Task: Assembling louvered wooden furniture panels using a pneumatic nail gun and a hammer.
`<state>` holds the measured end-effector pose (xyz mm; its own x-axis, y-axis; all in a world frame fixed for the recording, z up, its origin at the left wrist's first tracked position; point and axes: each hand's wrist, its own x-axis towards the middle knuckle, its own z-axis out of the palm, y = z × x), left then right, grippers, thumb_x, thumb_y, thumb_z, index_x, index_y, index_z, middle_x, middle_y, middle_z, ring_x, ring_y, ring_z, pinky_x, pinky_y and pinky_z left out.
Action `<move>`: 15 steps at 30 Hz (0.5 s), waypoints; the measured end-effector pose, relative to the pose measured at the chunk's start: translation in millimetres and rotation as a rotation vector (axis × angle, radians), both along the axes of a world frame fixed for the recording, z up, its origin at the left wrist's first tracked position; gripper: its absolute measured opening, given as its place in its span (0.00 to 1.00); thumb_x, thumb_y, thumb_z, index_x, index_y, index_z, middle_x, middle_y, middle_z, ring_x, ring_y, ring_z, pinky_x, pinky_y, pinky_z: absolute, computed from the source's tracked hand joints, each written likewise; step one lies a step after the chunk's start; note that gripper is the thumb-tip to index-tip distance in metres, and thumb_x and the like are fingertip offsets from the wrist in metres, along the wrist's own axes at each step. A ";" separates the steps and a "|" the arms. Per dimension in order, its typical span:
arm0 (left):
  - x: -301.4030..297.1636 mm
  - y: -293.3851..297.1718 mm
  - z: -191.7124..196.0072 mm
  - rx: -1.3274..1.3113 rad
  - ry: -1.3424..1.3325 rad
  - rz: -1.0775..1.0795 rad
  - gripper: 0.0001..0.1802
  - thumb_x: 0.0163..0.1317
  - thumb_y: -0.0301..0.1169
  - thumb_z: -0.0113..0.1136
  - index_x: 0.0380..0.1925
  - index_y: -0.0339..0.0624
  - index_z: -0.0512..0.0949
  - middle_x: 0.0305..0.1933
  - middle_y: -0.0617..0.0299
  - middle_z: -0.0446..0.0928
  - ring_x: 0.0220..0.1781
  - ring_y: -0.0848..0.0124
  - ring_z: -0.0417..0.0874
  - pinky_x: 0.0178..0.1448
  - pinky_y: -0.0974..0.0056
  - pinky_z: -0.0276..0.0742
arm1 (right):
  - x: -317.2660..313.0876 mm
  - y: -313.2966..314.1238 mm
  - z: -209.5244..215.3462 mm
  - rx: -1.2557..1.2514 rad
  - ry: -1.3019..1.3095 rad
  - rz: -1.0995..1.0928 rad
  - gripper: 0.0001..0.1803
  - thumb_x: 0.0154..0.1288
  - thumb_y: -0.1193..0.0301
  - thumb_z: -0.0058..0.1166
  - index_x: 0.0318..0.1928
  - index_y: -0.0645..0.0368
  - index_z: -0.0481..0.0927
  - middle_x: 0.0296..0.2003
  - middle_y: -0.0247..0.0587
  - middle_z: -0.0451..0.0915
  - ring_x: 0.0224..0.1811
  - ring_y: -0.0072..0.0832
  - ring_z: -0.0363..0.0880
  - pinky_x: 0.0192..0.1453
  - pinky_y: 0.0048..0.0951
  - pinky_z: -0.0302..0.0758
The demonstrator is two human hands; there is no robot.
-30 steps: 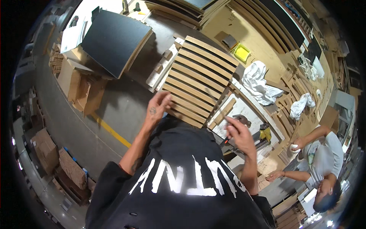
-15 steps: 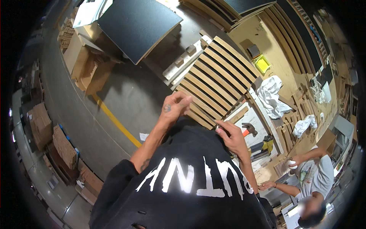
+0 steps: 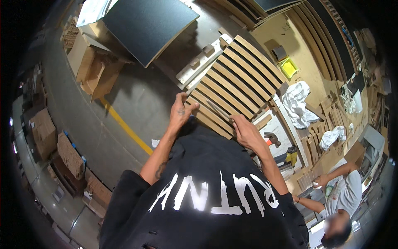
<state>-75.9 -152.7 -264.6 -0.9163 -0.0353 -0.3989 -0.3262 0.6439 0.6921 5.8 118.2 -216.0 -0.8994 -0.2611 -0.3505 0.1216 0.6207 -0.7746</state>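
A thin, rod-like tool (image 3: 218,109) pinched in the right hand (image 3: 246,132) over a slatted panel (image 3: 237,83).
The right fingers grasp the tool's near end, its shaft slanting across the slats; whether its tip touches them is unclear. The left hand (image 3: 180,113) is at the panel's left edge, thumb over the top; how firmly it grips cannot be told. The panel lies in front of the person on a white support (image 3: 198,71), with a hammer (image 3: 272,140) and a crumpled white cloth (image 3: 297,103) to its right.
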 end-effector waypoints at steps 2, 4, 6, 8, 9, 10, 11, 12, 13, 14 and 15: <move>1.1 -2.1 0.1 -0.006 -0.139 -0.018 0.28 0.55 0.41 0.72 0.47 0.32 0.75 0.41 0.50 0.81 0.44 0.63 0.83 0.50 0.63 0.76 | -3.0 -0.8 -0.1 -0.022 0.046 0.002 0.18 0.71 0.72 0.46 0.60 0.59 0.69 0.40 0.59 0.78 0.42 0.56 0.78 0.45 0.47 0.74; 4.3 -9.1 -8.9 0.252 -0.282 0.105 0.26 0.54 0.39 0.72 0.47 0.32 0.76 0.39 0.52 0.83 0.40 0.66 0.84 0.47 0.64 0.77 | -11.6 -5.0 8.2 -0.021 0.011 0.062 0.21 0.69 0.75 0.47 0.62 0.57 0.70 0.42 0.57 0.79 0.43 0.55 0.78 0.46 0.46 0.75; 3.9 -10.8 -16.3 0.273 -0.295 0.106 0.26 0.55 0.38 0.72 0.47 0.31 0.77 0.37 0.53 0.84 0.38 0.68 0.85 0.46 0.65 0.77 | -20.7 -9.5 15.3 -0.003 -0.087 0.096 0.23 0.67 0.76 0.48 0.63 0.55 0.70 0.43 0.57 0.80 0.43 0.54 0.79 0.46 0.45 0.75; 3.5 -11.8 -19.2 0.295 -0.307 0.107 0.25 0.55 0.37 0.71 0.47 0.31 0.78 0.35 0.54 0.84 0.36 0.69 0.85 0.45 0.65 0.78 | -21.3 -13.3 10.0 0.016 -0.183 0.130 0.25 0.65 0.76 0.49 0.63 0.53 0.71 0.44 0.56 0.80 0.43 0.54 0.79 0.46 0.45 0.76; 1.9 -9.8 -16.7 0.301 -0.317 0.116 0.25 0.55 0.37 0.71 0.47 0.31 0.78 0.35 0.54 0.84 0.37 0.69 0.85 0.45 0.65 0.78 | -19.3 -16.8 2.8 0.045 -0.117 0.135 0.26 0.64 0.77 0.49 0.63 0.52 0.72 0.43 0.56 0.81 0.41 0.53 0.79 0.45 0.46 0.75; 0.5 -7.9 -13.8 0.308 -0.328 0.125 0.24 0.55 0.37 0.71 0.47 0.31 0.79 0.36 0.54 0.84 0.37 0.69 0.85 0.46 0.65 0.78 | -17.6 -18.8 -2.9 0.075 -0.050 0.140 0.27 0.62 0.78 0.50 0.63 0.50 0.72 0.41 0.56 0.81 0.39 0.53 0.79 0.43 0.47 0.75; -1.0 -6.3 -10.6 0.306 -0.332 0.127 0.24 0.55 0.37 0.71 0.47 0.31 0.79 0.36 0.54 0.84 0.37 0.69 0.85 0.46 0.65 0.78 | -16.1 -19.7 -7.7 0.073 -0.054 0.142 0.27 0.62 0.78 0.50 0.63 0.50 0.72 0.41 0.56 0.81 0.39 0.53 0.79 0.43 0.47 0.75; -2.4 -5.4 -7.2 0.288 -0.339 0.120 0.24 0.56 0.37 0.71 0.47 0.31 0.79 0.35 0.54 0.84 0.37 0.69 0.85 0.46 0.65 0.78 | -18.0 -23.7 -8.6 0.064 -0.064 0.137 0.28 0.61 0.78 0.49 0.63 0.50 0.72 0.40 0.56 0.81 0.37 0.53 0.79 0.42 0.47 0.75; -3.4 -4.5 -4.3 0.270 -0.347 0.112 0.24 0.56 0.37 0.70 0.47 0.31 0.79 0.35 0.54 0.84 0.37 0.69 0.85 0.46 0.65 0.78 | -19.7 -27.6 -9.1 0.056 -0.074 0.132 0.29 0.61 0.79 0.48 0.64 0.49 0.72 0.38 0.57 0.81 0.35 0.53 0.79 0.41 0.47 0.75; -3.9 -3.6 -1.9 0.271 -0.350 0.114 0.24 0.56 0.37 0.70 0.47 0.31 0.79 0.35 0.54 0.84 0.37 0.69 0.85 0.46 0.65 0.78 | -21.4 -31.3 -8.6 0.056 -0.077 0.134 0.29 0.61 0.79 0.48 0.64 0.49 0.72 0.38 0.57 0.81 0.35 0.53 0.79 0.41 0.47 0.75; -4.2 -2.4 0.7 0.261 -0.342 0.116 0.24 0.55 0.36 0.70 0.47 0.32 0.79 0.35 0.54 0.84 0.37 0.69 0.85 0.45 0.64 0.78 | -23.6 -34.4 -6.5 0.085 -0.106 0.153 0.30 0.60 0.79 0.48 0.65 0.48 0.72 0.37 0.57 0.81 0.34 0.54 0.79 0.40 0.47 0.75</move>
<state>-80.1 -155.1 -264.0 -0.7257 0.0123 -0.6879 -0.6247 0.4074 0.6662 -17.8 83.8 -222.6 -0.8086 -0.3571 -0.4676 0.0990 0.7009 -0.7064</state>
